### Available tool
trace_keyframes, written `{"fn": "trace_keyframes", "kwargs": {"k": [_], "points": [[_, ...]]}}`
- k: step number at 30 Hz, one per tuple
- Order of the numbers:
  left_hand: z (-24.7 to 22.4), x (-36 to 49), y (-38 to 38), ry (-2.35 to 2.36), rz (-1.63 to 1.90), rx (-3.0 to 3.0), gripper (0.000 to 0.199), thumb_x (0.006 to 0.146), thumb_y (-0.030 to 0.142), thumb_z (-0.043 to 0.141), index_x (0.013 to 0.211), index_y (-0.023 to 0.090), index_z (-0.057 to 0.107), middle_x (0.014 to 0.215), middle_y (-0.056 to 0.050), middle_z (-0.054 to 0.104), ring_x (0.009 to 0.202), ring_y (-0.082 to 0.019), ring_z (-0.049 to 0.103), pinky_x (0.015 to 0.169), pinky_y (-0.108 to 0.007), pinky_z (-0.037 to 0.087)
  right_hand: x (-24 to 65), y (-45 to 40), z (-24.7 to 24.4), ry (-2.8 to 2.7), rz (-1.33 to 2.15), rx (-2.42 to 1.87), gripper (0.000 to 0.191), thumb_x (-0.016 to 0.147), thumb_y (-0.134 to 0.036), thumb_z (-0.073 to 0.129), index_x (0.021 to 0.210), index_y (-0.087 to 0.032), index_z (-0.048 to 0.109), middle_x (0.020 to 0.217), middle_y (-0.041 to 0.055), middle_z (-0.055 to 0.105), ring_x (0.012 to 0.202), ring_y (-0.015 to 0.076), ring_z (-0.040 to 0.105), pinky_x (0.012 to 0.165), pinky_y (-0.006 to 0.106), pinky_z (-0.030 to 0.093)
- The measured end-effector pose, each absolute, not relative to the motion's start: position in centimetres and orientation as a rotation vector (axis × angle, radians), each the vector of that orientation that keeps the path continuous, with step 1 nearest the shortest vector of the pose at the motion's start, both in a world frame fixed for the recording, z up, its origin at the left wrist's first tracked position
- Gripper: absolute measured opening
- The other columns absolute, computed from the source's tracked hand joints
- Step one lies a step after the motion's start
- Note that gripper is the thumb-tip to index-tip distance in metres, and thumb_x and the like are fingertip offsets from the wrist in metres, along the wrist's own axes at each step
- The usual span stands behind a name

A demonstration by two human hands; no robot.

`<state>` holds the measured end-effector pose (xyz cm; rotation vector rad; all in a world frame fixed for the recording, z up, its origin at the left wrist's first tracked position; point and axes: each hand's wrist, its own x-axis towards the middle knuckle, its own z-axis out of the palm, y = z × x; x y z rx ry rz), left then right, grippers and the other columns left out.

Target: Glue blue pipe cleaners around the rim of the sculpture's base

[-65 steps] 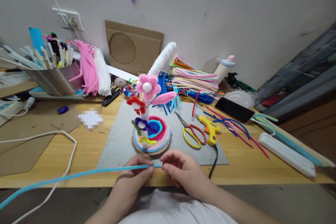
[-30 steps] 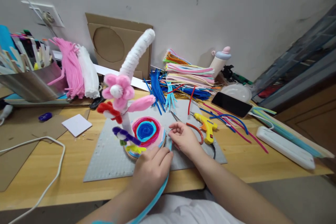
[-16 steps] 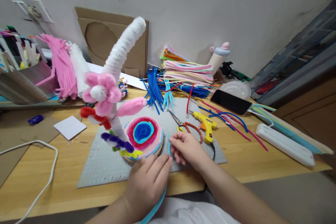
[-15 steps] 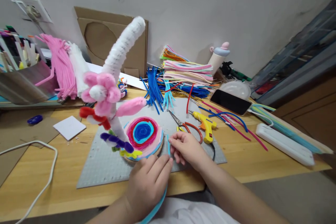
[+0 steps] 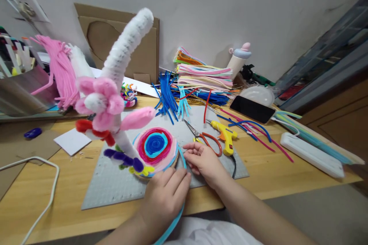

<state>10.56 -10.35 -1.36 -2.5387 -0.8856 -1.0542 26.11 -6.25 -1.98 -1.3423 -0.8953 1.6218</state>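
My left hand (image 5: 166, 191) is closed on a light blue pipe cleaner (image 5: 169, 229), whose upper end stands up beside the round base and whose tail hangs toward my lap. My right hand (image 5: 205, 162) is just right of that end, thumb and fingertips close together; whether anything is between them is too small to tell. The round base (image 5: 156, 143) has coloured rings with a blue centre. At its left rises a white fuzzy stem (image 5: 126, 49) with a pink flower (image 5: 99, 103), a pink leaf shape and red, purple and yellow pieces.
Open scissors (image 5: 211, 141) and a yellow glue gun (image 5: 225, 136) lie on the grey mat (image 5: 100, 189). Pipe cleaner bundles (image 5: 204, 74) sit along the wall. A phone (image 5: 252, 109) and white power strip (image 5: 312, 155) lie right; a white cable (image 5: 54, 183) curves left.
The upper end of the light blue pipe cleaner now leans left toward the base's rim, away from my right fingertips. The stem with the flower appears farther left as the view has shifted slightly.
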Motion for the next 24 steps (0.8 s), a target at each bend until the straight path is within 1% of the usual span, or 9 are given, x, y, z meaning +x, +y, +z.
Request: {"fn": "trace_keyframes", "kwargs": {"k": [4,9,13,16,24], "points": [[-1.18,10.66,-10.3,-0.887,-1.043,-2.56,0.024,0.095,0.011,0.042,0.094,0.012,0.066,0.087,-0.006,0.074,0.071,-0.019,0.065,0.059,-0.031,0.047,25.92,-6.36,-2.1,-0.894,1.6,-1.343,0.036,0.061,-0.03,0.07,0.091,-0.017,0.053,0.055,-0.0116,0.051,0.035,0.0036,0.037,0.029,0.015,0.025],[-1.24,10.69,-10.36,-0.888,-1.049,-2.573,0.021,0.094,0.009,0.045,0.094,0.011,0.066,0.086,-0.006,0.074,0.071,-0.02,0.065,0.06,-0.031,0.048,25.7,-6.53,-2.25,-0.898,1.611,-1.344,0.034,0.059,-0.027,0.071,0.087,-0.017,0.054,0.057,-0.01,0.054,0.033,0.0035,0.038,0.028,0.016,0.024],[-1.57,10.62,-10.33,-0.896,-1.069,-2.577,0.02,0.093,0.009,0.047,0.094,0.01,0.066,0.089,-0.008,0.074,0.072,-0.02,0.065,0.062,-0.032,0.05,25.7,-6.31,-2.46,-0.871,1.595,-1.335,0.035,0.06,-0.026,0.071,0.09,-0.016,0.056,0.057,-0.0099,0.054,0.034,0.003,0.037,0.03,0.016,0.024],[-1.7,10.58,-10.19,-0.918,-1.086,-2.579,0.02,0.093,0.009,0.046,0.094,0.01,0.066,0.09,-0.009,0.074,0.073,-0.019,0.064,0.064,-0.032,0.051,25.66,-6.08,-2.61,-0.851,1.576,-1.331,0.035,0.06,-0.026,0.073,0.089,-0.016,0.057,0.057,-0.0097,0.053,0.035,0.0027,0.038,0.032,0.016,0.025],[-2.01,10.67,-9.92,-0.954,-1.099,-2.61,0.016,0.09,0.009,0.052,0.095,0.009,0.067,0.091,-0.009,0.074,0.072,-0.02,0.062,0.064,-0.034,0.052,25.4,-5.79,-2.62,-0.857,1.572,-1.326,0.033,0.059,-0.027,0.072,0.086,-0.016,0.057,0.055,-0.0099,0.053,0.033,0.0032,0.037,0.03,0.017,0.026]]}}
